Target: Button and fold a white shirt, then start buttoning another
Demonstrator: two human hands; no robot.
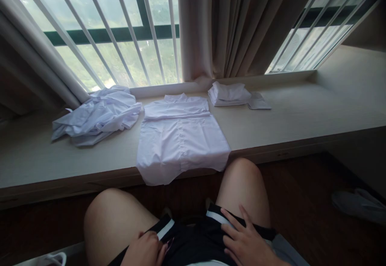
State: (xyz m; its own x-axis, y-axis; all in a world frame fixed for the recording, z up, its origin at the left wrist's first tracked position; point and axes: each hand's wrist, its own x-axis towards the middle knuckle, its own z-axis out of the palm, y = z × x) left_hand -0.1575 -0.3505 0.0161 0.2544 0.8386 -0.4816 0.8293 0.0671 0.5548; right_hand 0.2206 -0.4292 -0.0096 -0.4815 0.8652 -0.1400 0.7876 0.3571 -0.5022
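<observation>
The shirt (pixel 181 141) laid flat is white, as are the crumpled heap (pixel 96 115) and the folded stack (pixel 229 93). The ledge (pixel 301 113) is pale beige, the curtain (pixel 235 24) taupe, and the shorts (pixel 196 238) black with white stripes.

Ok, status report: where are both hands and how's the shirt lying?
Left hand and right hand rest on the shorts, holding nothing. Shirt lies part folded on the ledge, hem over the edge. Crumpled pile left, folded stack right.
</observation>
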